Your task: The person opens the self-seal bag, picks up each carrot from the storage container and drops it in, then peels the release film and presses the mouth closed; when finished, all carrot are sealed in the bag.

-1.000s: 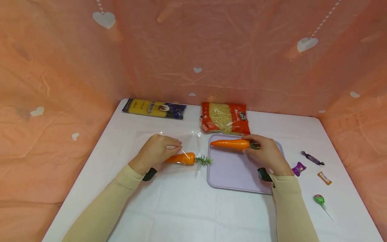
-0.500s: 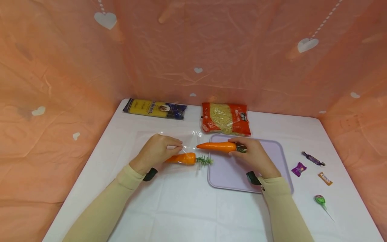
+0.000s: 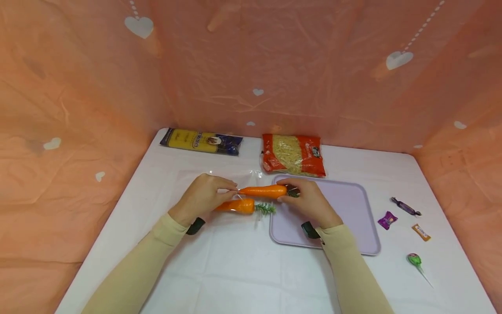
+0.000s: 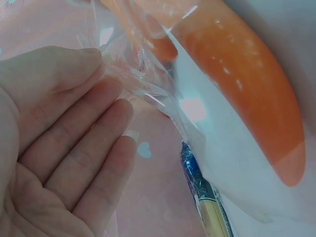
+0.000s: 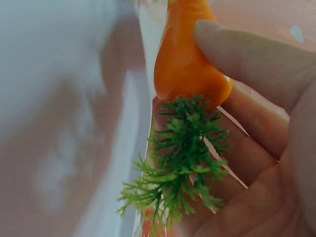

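Note:
Between thumb and forefinger, my left hand (image 3: 205, 197) pinches the edge of a clear plastic bag (image 4: 148, 89). Inside the bag lies one carrot (image 3: 245, 206), its green leafy top poking out to the right, over the tray's left edge. A second carrot (image 3: 266, 191) is gripped by my right hand (image 3: 310, 198) near its thick end, tip pointing left at the bag's mouth beside my left fingertips. In the right wrist view my thumb presses on its orange body (image 5: 185, 64) and the green leaves (image 5: 182, 153) hang over my palm. Whether the tip is inside the bag I cannot tell.
A lilac tray (image 3: 345, 218) lies under my right forearm. Behind are a yellow-and-blue pasta packet (image 3: 201, 141) and a red pasta bag (image 3: 292, 153). At right lie a dark wrapped candy (image 3: 406, 206), a purple candy (image 3: 387, 220), an orange candy (image 3: 421, 232) and a green lollipop (image 3: 414, 260).
My right hand has carried the second carrot leftward from above the tray to the bag's mouth. My left hand has stayed in place, still pinching the bag.

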A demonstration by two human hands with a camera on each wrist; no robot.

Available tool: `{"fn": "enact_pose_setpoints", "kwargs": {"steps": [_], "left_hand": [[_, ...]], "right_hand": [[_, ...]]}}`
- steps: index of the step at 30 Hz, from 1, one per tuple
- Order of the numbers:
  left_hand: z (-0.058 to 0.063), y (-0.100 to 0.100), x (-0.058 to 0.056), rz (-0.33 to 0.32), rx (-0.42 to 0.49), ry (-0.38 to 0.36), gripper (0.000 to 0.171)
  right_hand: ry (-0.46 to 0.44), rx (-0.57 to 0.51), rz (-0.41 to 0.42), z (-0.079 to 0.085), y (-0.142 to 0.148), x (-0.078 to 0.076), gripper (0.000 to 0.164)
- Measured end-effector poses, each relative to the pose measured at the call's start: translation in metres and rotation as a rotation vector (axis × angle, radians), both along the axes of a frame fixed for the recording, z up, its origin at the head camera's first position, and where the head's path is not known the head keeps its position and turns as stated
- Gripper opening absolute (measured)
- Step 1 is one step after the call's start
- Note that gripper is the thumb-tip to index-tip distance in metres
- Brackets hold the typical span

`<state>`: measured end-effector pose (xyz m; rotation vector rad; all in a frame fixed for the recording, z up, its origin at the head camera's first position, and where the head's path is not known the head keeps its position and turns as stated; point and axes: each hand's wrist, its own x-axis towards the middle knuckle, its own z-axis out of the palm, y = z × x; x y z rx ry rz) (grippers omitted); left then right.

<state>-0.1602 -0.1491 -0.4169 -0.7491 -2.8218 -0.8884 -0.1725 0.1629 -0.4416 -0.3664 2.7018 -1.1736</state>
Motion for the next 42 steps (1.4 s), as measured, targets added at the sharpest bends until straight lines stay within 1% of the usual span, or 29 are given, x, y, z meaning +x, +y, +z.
{"fn": "enact_pose_setpoints", "kwargs": {"steps": [5, 8, 12, 14, 18, 20, 25, 28, 31, 37, 40, 42], "left_hand": [[0.0, -0.001, 0.0, -0.008, 0.003, 0.014, 0.016], [-0.001, -0.001, -0.001, -0.012, -0.001, 0.021, 0.014], [-0.001, -0.002, -0.001, -0.022, -0.005, 0.044, 0.015], [-0.001, -0.001, -0.002, -0.027, -0.006, 0.054, 0.015], [-0.001, 0.0, -0.003, -0.041, -0.01, 0.075, 0.014], [-0.001, 0.0, -0.002, -0.043, -0.017, 0.086, 0.015], [0.0, -0.001, -0.001, -0.029, -0.029, 0.073, 0.017], [0.001, -0.002, -0.001, -0.03, -0.032, 0.061, 0.016], [0.002, -0.003, -0.001, -0.038, -0.037, 0.066, 0.016], [0.001, -0.006, 0.0, -0.038, -0.026, 0.073, 0.014], [0.0, -0.005, -0.001, -0.043, -0.019, 0.068, 0.015], [-0.001, -0.004, -0.002, -0.042, -0.021, 0.061, 0.016]], "right_hand": [[-0.03, -0.016, 0.031, 0.0, -0.022, -0.006, 0.037], [-0.033, -0.017, 0.059, 0.0, -0.035, -0.008, 0.038], [-0.001, -0.001, 0.103, -0.002, -0.049, -0.011, 0.039], [-0.001, -0.002, 0.109, -0.004, -0.054, -0.011, 0.04], [-0.014, 0.003, 0.1, -0.006, -0.061, -0.01, 0.04], [0.0, 0.013, 0.103, -0.006, -0.064, -0.009, 0.04], [0.061, 0.039, 0.152, -0.01, -0.073, -0.01, 0.039], [0.077, 0.043, 0.176, -0.011, -0.078, -0.01, 0.039], [0.088, 0.047, 0.193, -0.012, -0.083, -0.009, 0.038], [0.085, 0.07, 0.226, -0.014, -0.09, -0.009, 0.039], [0.077, 0.099, 0.22, -0.014, -0.089, -0.008, 0.042], [0.073, 0.111, 0.211, -0.011, -0.087, -0.007, 0.044]]}}
